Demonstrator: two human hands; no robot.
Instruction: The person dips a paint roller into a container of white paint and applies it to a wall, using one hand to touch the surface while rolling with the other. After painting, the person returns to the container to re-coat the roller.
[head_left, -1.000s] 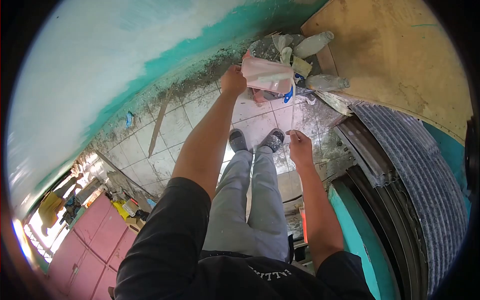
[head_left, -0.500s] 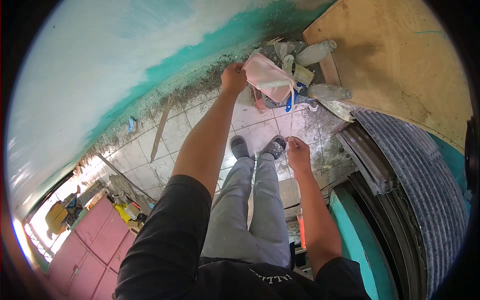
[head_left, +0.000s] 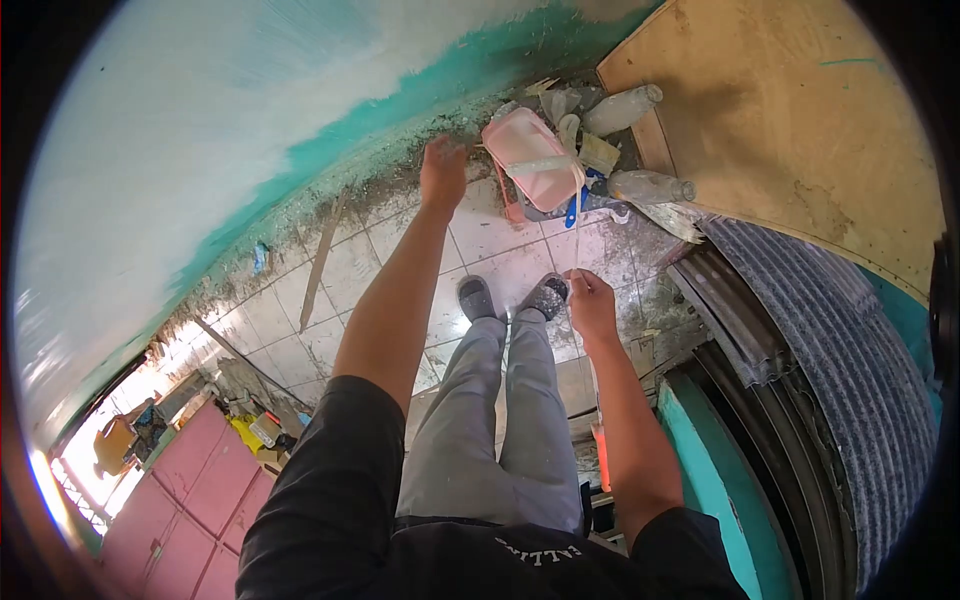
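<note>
My right hand is closed around the thin pale pole of a paint roller. The white roller lies across the pink paint tray, and the pole runs back past my forearm to an orange end. White paint shows in the tray. My left hand hovers left of the tray, apart from it, above the dirty floor edge by the wall; its fingers are smeared by motion. Beside the tray's lower right corner lies a blue-handled tool, partly hidden.
Glass bottles and scraps crowd the corner right of the tray, by a plywood panel. The partly painted wall rises at left. Corrugated sheets stand at right. A wooden strip lies on the tiled floor.
My left hand has let go of the tray's edge and moved away to the left. The right hand keeps its grip on the roller pole, almost still.
</note>
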